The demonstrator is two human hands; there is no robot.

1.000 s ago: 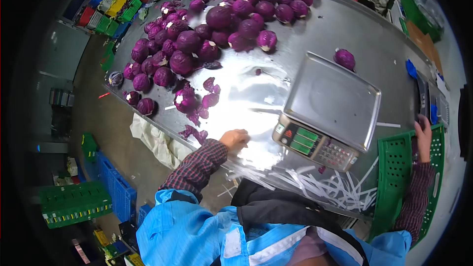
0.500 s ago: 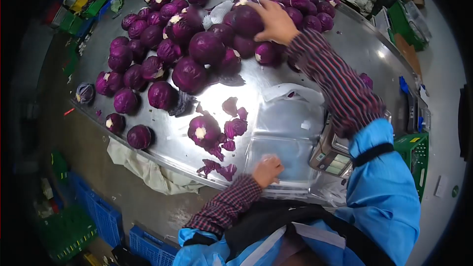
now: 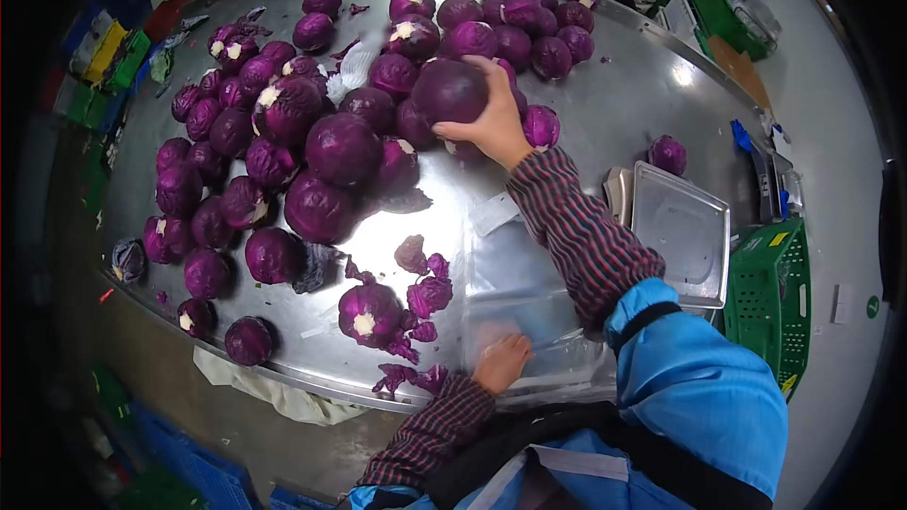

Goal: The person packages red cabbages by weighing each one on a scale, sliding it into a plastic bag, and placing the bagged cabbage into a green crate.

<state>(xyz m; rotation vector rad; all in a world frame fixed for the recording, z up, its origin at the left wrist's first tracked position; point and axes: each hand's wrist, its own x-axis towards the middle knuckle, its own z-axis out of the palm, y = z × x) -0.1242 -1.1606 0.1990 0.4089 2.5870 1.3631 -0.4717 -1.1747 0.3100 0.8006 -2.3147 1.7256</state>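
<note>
My right hand (image 3: 487, 118) is wrapped round the right side of a large red cabbage (image 3: 448, 92), lifted over the other cabbages. Several red cabbages (image 3: 348, 149) lie heaped on the metal table (image 3: 605, 104), some showing pale cut stems. Down by the near edge, my left hand (image 3: 502, 364) rests over clear plastic bags (image 3: 529, 279) with its fingers curled; what they hold, if anything, is hidden. To the left of the bags sits a cabbage with a white stem (image 3: 369, 314), and torn purple leaves (image 3: 430, 295) lie beside it.
On the right stands a scale with a metal pan (image 3: 682, 236), near a lone cabbage (image 3: 667, 156). A green crate (image 3: 770, 302) is past the table's right edge. A white glove (image 3: 357, 68) lies among the cabbages. Cloth (image 3: 269, 387) hangs below the front edge.
The view has shifted to the right. My right hand has brought the large cabbage nearer to me and clear of the heap. My left hand stays by the plastic bags.
</note>
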